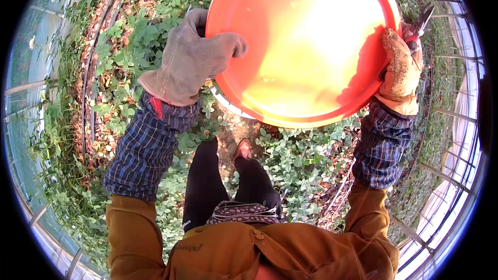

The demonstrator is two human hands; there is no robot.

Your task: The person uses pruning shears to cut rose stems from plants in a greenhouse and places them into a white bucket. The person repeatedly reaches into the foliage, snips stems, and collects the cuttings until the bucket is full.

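Note:
A round red-orange plastic tub (256, 85) is raised in front of me, its middle washed out by bright sunlight. On its left side, my left hand (190, 54) grips the rim in a greyish work glove. The opposite side is held by my right hand (400, 66), in a tan glove with dirt on the thumb. Pruning shears (418, 29) with red on the handle also sit in that right hand, blades pointing up and outward. Beneath the tub's lower left edge shows a curved white strip (233, 105); what it belongs to is hidden.
Low leafy plants (307, 155) grow around my legs, with a bare soil patch (229, 140) by my red shoe (243, 149). Dark hoses or pipes (91, 70) run along leaf litter at left. Greenhouse framing and plastic sheeting (459, 132) curve along both sides.

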